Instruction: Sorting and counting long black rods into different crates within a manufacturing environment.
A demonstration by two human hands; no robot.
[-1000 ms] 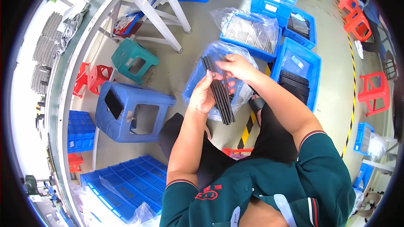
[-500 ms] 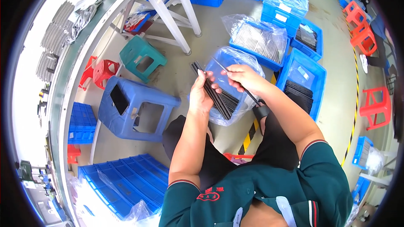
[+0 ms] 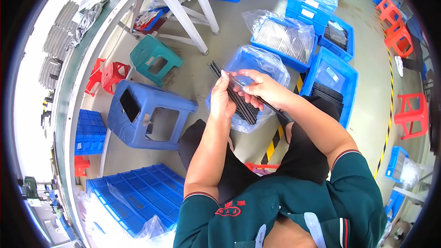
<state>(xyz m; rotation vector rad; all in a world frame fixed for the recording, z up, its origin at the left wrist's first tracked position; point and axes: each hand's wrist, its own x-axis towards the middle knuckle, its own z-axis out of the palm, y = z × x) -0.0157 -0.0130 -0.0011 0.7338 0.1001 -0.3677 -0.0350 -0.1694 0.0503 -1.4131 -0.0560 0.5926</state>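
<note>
My left hand [image 3: 222, 99] is closed round a bundle of thin black rods [image 3: 248, 112], held slanting with their upper ends past my thumb. My right hand [image 3: 267, 91] grips a single thin dark rod [image 3: 271, 107], and its fingers are right beside the left hand's. Part of that rod is hidden behind the fingers. Below both hands stands a blue bin lined with clear plastic [image 3: 274, 67]. Dark rods lie in it, but the hands and bundle cover much of its inside.
Right of the bin, a long blue crate [image 3: 353, 93] holds more black rods. Beyond is a blue crate of silvery rods [image 3: 260, 39] under plastic. A blue stool [image 3: 158, 104] bearing a phone [image 3: 130, 106] stands left. Blue crates [image 3: 138, 193] sit lower left; a white-legged workbench [image 3: 172, 9] runs alongside.
My right hand has moved left and slightly down, bringing its rod against the left hand's bundle. The bundle's lower end has shifted a little right and upward.
</note>
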